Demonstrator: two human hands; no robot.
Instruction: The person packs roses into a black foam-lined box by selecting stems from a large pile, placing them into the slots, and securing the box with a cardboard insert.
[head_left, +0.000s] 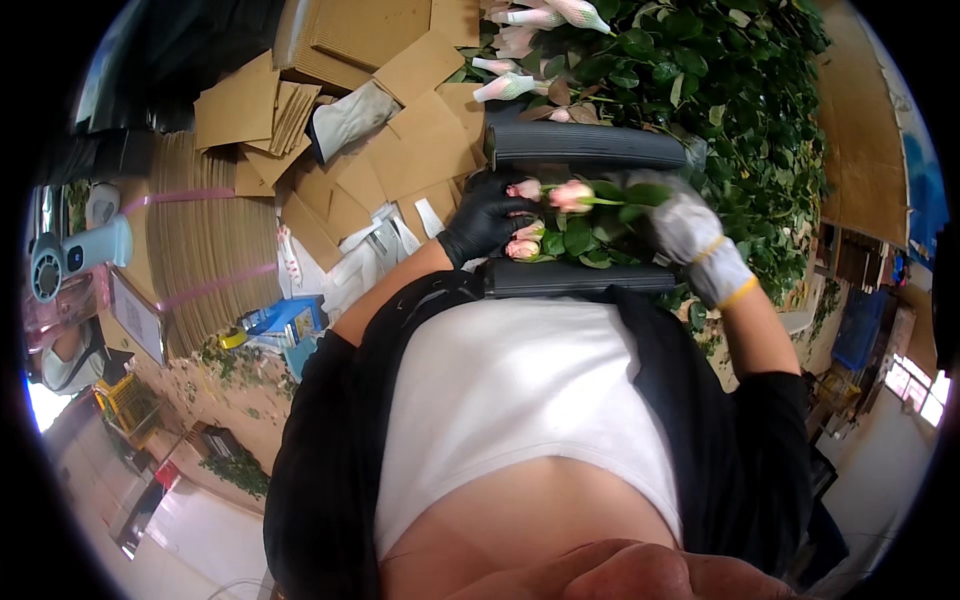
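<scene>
My left hand (487, 214), in a black glove, rests at the flower heads of several pink roses (525, 250). Its fingers reach among the blooms, and I cannot tell whether they grip any. A single pink rose (571, 196) lies a little above the others, its stem running right to my right hand (684, 229). That hand wears a pale work glove with a yellow cuff edge; it is blurred but closed around the stem and leaves. The roses sit between two dark ribbed pads, an upper pad (589, 145) and a lower pad (581, 278) close to my body.
Net-wrapped roses (506, 86) and a thick mass of leafy stems (735, 112) fill the far right. Loose cardboard sheets (420, 142) cover the left, with a pale glove (352, 120) on them. Beyond stand a strapped cardboard stack (199, 240) and a blue handheld fan (94, 244).
</scene>
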